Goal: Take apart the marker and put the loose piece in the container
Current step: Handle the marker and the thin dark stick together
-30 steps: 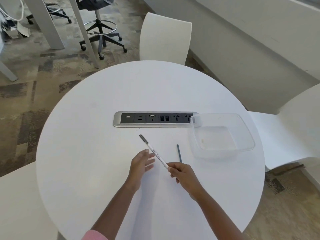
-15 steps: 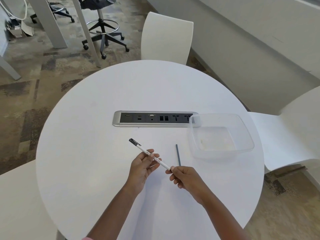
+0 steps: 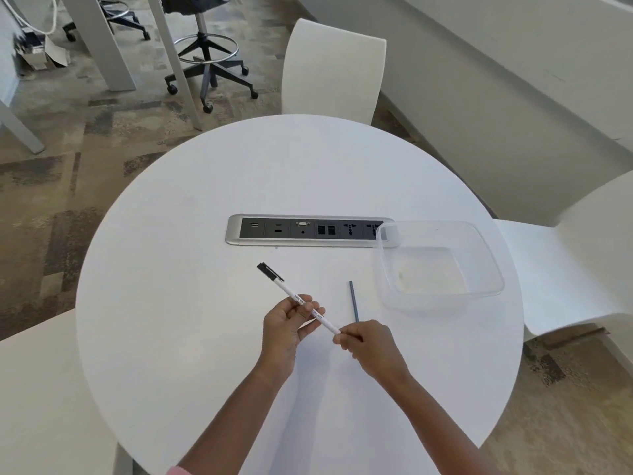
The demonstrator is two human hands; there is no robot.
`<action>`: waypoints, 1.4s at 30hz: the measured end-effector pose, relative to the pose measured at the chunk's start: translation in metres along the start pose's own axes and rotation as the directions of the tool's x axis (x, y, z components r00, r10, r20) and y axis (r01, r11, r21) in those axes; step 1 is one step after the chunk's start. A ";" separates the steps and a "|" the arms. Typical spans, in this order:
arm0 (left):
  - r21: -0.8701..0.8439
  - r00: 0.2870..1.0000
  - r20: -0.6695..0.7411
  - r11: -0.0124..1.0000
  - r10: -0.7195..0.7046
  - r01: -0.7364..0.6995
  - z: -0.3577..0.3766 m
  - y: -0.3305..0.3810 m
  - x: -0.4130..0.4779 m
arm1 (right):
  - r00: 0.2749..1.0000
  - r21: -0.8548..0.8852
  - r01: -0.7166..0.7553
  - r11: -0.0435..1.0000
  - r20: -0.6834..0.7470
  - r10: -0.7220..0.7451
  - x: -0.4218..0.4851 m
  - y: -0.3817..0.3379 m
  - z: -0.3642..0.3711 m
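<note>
A white marker (image 3: 291,293) with a black cap at its far-left end is held above the round white table (image 3: 171,303). My left hand (image 3: 286,329) grips the middle of its barrel. My right hand (image 3: 368,342) pinches the barrel's near end with closed fingers. A thin dark grey stick (image 3: 354,301) lies on the table just beyond my right hand. A clear, empty plastic container (image 3: 479,248) stands to the right of it, beyond my right hand.
A silver power and socket strip (image 3: 308,231) is set into the table's centre, with the container's left corner over its right end. White chairs stand at the far side (image 3: 334,66), the right (image 3: 565,262) and the near left (image 3: 44,389).
My left hand has closed on the marker's barrel, having been open beside it. The marker has swung left and flatter, with its capped end further left.
</note>
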State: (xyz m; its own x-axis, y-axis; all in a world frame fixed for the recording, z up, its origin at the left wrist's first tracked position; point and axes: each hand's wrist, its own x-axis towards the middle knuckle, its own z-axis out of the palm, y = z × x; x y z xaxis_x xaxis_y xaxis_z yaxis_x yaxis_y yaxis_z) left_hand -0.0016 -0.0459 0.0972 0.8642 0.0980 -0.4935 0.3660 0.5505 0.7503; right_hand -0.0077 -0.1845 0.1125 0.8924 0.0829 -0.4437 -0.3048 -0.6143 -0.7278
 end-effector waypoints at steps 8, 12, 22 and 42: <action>-0.164 0.992 -0.122 0.985 0.028 -0.048 0.013 0.003 -0.004 | 0.860 -0.352 0.277 0.894 -0.324 -0.394 0.004 0.003 0.010; -0.217 0.996 -0.090 0.976 0.009 -0.029 0.011 0.007 -0.004 | 0.995 0.569 -0.003 0.822 -0.084 0.062 0.003 -0.006 -0.005; -0.298 1.000 -0.026 0.954 0.013 -0.020 0.011 0.009 -0.008 | 0.971 0.921 -0.132 0.368 0.045 0.236 0.001 -0.013 -0.005; -0.313 0.988 -0.143 0.944 0.061 -0.103 0.013 0.011 -0.016 | 0.916 0.636 0.170 0.753 -0.384 0.118 0.006 -0.013 0.007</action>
State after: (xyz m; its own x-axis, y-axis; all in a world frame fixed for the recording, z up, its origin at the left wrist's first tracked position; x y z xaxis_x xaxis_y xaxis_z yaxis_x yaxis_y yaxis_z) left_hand -0.0065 -0.0518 0.1189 0.8266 0.2487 -0.5048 0.1484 0.7690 0.6217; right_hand -0.0004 -0.1706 0.1155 0.9088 -0.2985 -0.2914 -0.2898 0.0507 -0.9557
